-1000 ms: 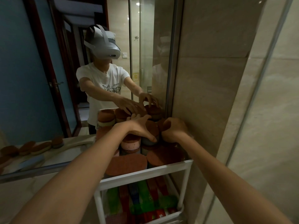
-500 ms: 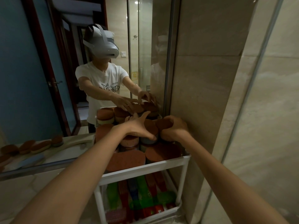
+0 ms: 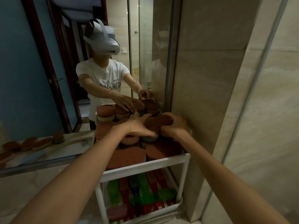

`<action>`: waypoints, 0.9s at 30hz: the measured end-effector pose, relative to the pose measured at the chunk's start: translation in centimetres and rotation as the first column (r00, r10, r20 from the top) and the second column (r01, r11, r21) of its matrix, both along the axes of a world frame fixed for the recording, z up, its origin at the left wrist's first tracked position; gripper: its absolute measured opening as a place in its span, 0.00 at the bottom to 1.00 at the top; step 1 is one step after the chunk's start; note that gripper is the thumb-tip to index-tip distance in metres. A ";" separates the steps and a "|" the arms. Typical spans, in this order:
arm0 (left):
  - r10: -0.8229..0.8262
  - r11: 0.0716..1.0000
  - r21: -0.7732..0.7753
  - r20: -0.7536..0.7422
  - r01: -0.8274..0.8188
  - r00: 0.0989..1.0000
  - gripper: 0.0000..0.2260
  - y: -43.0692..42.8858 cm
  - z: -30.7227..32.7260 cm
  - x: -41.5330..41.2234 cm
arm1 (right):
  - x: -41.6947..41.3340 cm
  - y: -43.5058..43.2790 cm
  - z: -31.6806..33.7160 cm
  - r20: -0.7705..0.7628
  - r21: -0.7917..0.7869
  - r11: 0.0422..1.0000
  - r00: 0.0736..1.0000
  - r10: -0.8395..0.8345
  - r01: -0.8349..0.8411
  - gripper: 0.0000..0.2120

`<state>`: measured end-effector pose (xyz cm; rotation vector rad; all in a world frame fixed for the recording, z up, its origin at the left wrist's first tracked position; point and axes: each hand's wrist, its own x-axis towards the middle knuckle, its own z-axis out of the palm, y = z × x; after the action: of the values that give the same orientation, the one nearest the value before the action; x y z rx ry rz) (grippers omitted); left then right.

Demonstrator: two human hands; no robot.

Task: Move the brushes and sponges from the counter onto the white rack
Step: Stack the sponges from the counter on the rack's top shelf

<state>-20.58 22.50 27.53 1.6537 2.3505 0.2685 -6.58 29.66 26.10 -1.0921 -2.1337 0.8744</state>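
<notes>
The white rack (image 3: pixel 145 165) stands against a mirror and a tiled wall. Its top shelf is packed with several brown-topped sponges (image 3: pixel 127 157). Both arms reach over this shelf to its back. My left hand (image 3: pixel 137 126) lies spread, palm down, on a stacked sponge (image 3: pixel 149 138). My right hand (image 3: pixel 174 126) curls around a brown sponge (image 3: pixel 163 121) at the back right corner, beside the wall. The lower shelf holds several green, red and blue brushes (image 3: pixel 142 193).
The mirror (image 3: pixel 48 62) shows a person with a headset and the reflected counter with several brown sponges (image 3: pixel 37 143). The tiled wall (image 3: pixel 210 94) hems in the rack's right side. The pale counter top (image 3: pixel 32 183) lies left of the rack.
My right hand has drawn a little nearer with its sponge, and my left hand has settled lower on the stack. The view has tilted slightly.
</notes>
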 end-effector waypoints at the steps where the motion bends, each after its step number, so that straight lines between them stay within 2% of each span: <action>1: -0.003 1.000 0.000 0.003 0.003 1.000 0.39 0.0 0.0 0.0 | 0.1 0.0 0.0 -0.003 0.005 1.000 1.000 0.006 -0.006 0.25; 4: -0.006 1.000 -0.010 0.016 0.007 1.000 0.37 -0.2 0.0 0.0 | 0.2 0.2 -0.4 0.021 0.009 1.000 1.000 0.022 -0.022 0.22; 7: -0.017 0.999 -0.035 -0.010 0.017 1.000 0.38 -0.4 0.2 0.2 | 0.4 0.5 -1.2 0.145 0.091 0.994 0.988 0.048 -0.061 0.19; 12: -0.060 0.990 -0.137 -0.200 0.033 0.978 0.43 -0.3 0.5 0.7 | 0.8 0.5 -1.1 0.319 0.111 0.984 0.943 0.095 -0.137 0.23; 15: -0.099 0.987 -0.146 -0.197 0.070 0.976 0.43 -0.7 0.8 0.9 | 1.0 -0.1 -1.0 0.297 0.137 0.983 0.952 0.079 -0.124 0.23; 20: -0.054 0.991 0.113 -0.168 0.074 0.984 0.36 -1.8 1.8 2.5 | 2.7 -2.2 -0.8 0.107 0.201 0.977 0.993 0.055 -0.076 0.16; 24: 0.056 0.933 0.360 -0.201 0.021 0.978 0.21 -4.3 0.9 5.0 | 5.4 -6.5 -1.8 -0.030 0.284 0.959 1.000 0.005 0.003 0.16; 27: 0.048 0.838 0.546 -0.051 -0.013 0.998 0.14 -7.7 -2.3 7.9 | 7.7 -10.1 -4.6 -0.062 0.280 0.960 0.998 0.017 0.001 0.16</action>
<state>-12.68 14.82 25.28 1.8727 2.4967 0.9914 1.11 19.53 21.51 -0.8988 -2.1310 0.5782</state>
